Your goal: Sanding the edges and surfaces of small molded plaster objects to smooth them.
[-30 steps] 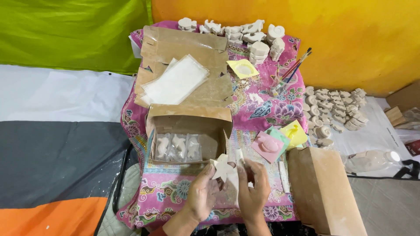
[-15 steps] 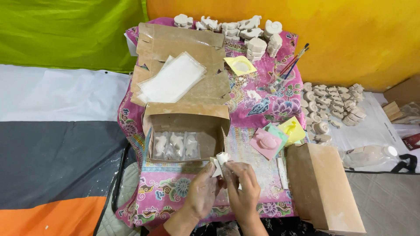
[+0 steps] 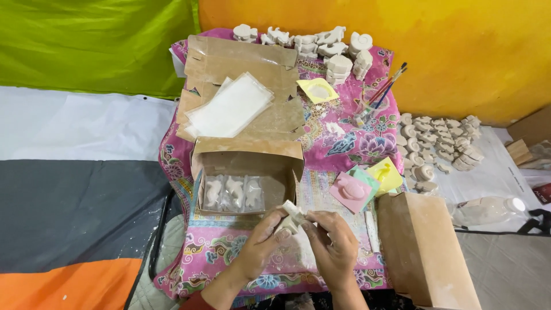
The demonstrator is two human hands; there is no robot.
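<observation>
My left hand (image 3: 261, 244) and my right hand (image 3: 332, 244) together hold a small white plaster figure in a clear wrapper (image 3: 293, 218), just in front of an open brown cardboard box (image 3: 247, 152). Inside the box lie three wrapped white figures (image 3: 232, 192) side by side, with free room at its right end. Both hands sit over the pink patterned cloth (image 3: 229, 252) near the table's front edge.
Flattened cardboard with clear bags (image 3: 229, 106) lies behind the box. White plaster figures (image 3: 321, 43) line the back; more (image 3: 439, 140) lie on the floor at right. Pink, green and yellow moulds (image 3: 361, 183), brushes (image 3: 381, 92), a closed brown box (image 3: 427, 250) and a bottle (image 3: 488, 209) are at right.
The view has shifted slightly. My hands have turned the wrapped figure and brought it closer together between the fingers, a little nearer the open box.
</observation>
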